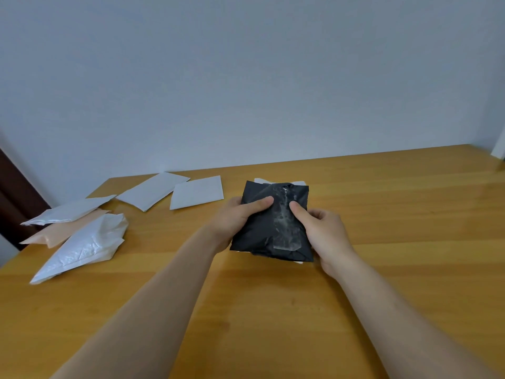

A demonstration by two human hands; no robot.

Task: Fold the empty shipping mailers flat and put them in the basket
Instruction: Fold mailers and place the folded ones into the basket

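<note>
– How far along?
– Midway, I'd say. My left hand (240, 214) and right hand (325, 233) both grip the folded black mailer (273, 231), thumbs on top, over the wooden table (396, 214).
– What's left?
– Left of the black mailer lie two flat white mailers (196, 192); farther left, a crumpled heap (82, 247), white and pink, apparently unfolded. I see no basket.

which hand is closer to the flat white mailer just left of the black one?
Left. The left hand grips the black mailer at its left edge, beside the white mailer without touching. The right hand grips its far, right edge.
</note>
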